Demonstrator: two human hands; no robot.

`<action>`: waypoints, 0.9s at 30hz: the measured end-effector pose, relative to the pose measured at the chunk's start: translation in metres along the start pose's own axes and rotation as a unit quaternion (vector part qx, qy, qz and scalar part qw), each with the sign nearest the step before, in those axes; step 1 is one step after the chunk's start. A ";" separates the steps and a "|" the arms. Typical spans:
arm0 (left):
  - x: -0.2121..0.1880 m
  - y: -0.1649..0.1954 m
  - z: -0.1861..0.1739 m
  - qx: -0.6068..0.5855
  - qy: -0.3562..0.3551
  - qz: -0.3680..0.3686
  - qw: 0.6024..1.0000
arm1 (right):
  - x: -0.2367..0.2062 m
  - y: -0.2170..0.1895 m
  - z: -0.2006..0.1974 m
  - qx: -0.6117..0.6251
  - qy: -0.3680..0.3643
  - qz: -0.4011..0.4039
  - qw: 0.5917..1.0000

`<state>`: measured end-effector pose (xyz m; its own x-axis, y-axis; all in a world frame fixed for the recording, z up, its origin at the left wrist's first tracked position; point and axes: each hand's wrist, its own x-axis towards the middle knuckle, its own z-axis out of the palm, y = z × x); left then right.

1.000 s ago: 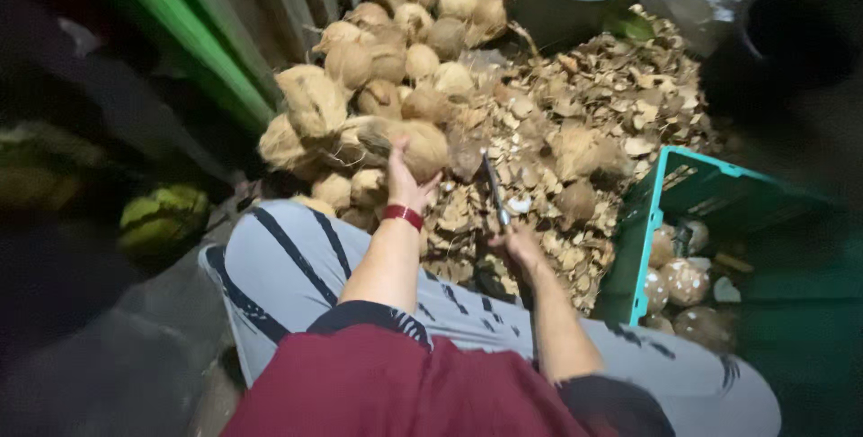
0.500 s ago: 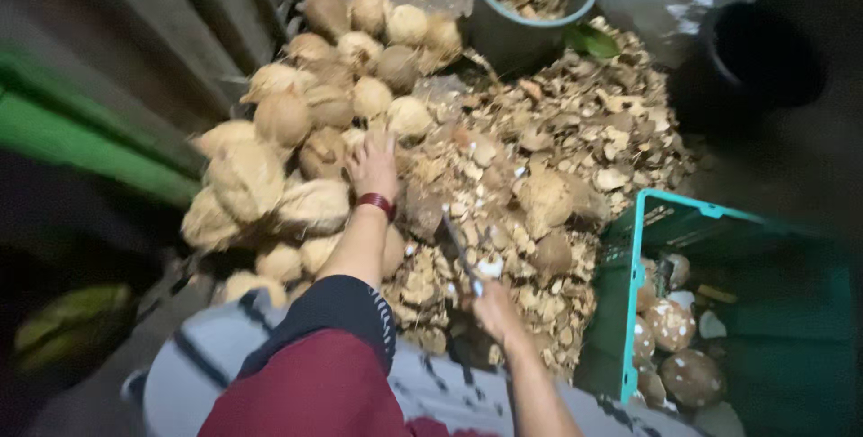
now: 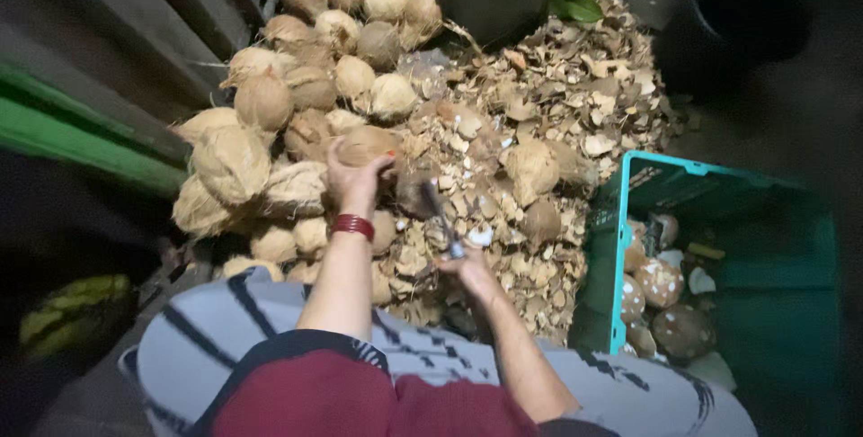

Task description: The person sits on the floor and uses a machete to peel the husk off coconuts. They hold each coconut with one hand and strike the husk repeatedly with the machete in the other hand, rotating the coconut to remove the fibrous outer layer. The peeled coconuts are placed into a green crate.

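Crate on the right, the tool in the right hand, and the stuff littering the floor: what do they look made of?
Crate: moulded plastic by the look, teal, with a smooth, evenly coloured rim.
Tool: probably metal, a dark narrow blade with a pale glint near the right hand; too blurred to be sure.
Floor litter: dry coconut shell and husk chips, tan, matte, broken.

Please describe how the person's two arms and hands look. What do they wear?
Both forearms are bare. The left hand has a dark red band around the wrist. The right hand shows no band or glove. The upper arms meet a dark red top with a dark-edged short sleeve.
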<state>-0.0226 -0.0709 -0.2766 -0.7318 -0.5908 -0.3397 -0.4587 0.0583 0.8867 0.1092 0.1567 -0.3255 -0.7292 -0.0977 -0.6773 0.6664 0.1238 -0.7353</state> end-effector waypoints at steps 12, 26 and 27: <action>-0.064 0.007 -0.004 0.447 -0.152 0.306 0.827 | -0.011 0.004 -0.011 0.072 0.036 -0.031 0.996; -0.047 -0.010 -0.001 0.343 -0.182 0.137 0.911 | -0.026 -0.043 0.016 0.086 0.136 -0.618 0.769; -0.047 -0.013 -0.001 0.335 -0.179 0.137 0.915 | -0.013 -0.028 0.025 0.079 0.114 -0.553 0.822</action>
<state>0.0184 -0.0448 -0.2715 -0.9290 -0.1847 -0.3206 -0.3506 0.7161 0.6035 0.1042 0.1294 -0.2964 -0.9004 0.1260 0.4163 -0.4247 -0.0474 -0.9041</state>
